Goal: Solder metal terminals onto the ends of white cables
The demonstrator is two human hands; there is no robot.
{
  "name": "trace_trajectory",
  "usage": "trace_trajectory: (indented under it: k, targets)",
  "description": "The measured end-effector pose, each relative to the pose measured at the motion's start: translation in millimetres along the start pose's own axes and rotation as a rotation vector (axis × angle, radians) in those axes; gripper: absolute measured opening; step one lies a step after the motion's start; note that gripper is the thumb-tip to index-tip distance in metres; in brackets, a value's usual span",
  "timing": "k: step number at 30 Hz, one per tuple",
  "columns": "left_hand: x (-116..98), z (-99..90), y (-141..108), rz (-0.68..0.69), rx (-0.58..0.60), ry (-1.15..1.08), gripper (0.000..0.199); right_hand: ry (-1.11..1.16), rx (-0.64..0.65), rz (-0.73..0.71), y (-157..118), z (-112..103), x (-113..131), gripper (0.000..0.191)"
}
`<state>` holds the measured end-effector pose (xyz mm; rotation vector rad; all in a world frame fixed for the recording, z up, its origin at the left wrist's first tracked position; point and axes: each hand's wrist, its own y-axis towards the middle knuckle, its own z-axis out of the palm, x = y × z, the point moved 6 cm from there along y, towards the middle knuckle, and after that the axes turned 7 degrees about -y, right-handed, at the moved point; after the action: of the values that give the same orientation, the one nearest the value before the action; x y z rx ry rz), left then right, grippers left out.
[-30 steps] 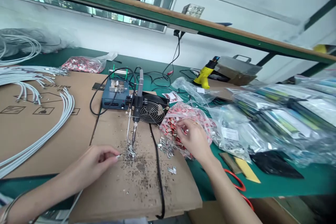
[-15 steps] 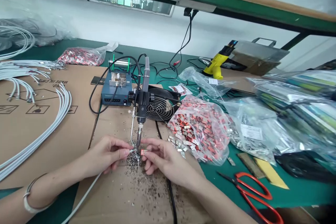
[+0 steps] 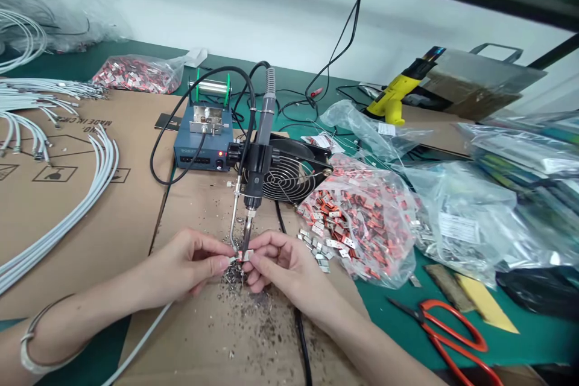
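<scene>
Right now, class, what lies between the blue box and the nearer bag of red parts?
In the head view, the soldering iron and black fan lie between the blue box and bag.

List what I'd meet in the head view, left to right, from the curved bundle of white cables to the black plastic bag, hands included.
Curved white cable bundle → left hand → small metallic piece → right hand → nearer bag of red-and-silver parts → orange-handled scissors → black plastic bag.

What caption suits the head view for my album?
Left fingers pinch a white cable and right fingers a small red-and-silver part, beside the soldering iron.
</scene>
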<state>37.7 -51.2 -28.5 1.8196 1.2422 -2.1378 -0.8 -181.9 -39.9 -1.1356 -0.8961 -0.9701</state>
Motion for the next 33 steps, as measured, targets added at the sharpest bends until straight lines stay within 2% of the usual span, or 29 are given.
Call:
trace_trajectory:
  k: [13,22,33]
  targets:
    - [-4.4,1.4,-3.2,0.048,0.056,-0.042,0.037,-0.033,0.01,-0.032,-3.3,-0.5,2.4,0.035]
    - [-1.3,2.1,-4.1,-0.014,0.029,-0.084,0.039,-0.033,0.008,-0.027,-5.1,-0.9,2.3,0.031]
    - [-2.6,4.4,-5.6,-0.027,0.074,-0.206,0.042,-0.007,0.033,-0.07,-5.1,-2.5,6.4,0.03]
